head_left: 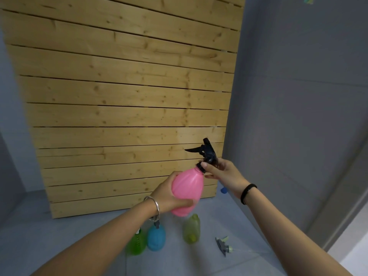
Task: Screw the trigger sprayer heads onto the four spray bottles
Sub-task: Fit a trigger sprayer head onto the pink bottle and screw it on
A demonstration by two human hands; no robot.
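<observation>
Head view: left hand (169,193) grips the pink bottle (187,193) aloft, tilted, steadying it; right hand (221,172) pinches the black sprayer head (207,154) at its neck for twisting, above the floor (249,226).

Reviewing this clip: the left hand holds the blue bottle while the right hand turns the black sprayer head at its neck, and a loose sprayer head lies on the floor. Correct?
Not quite. The head view shows the left hand holding the pink bottle, not the blue one; the blue bottle stands on the floor. The right hand on the black sprayer head and the loose sprayer head are right.
</observation>
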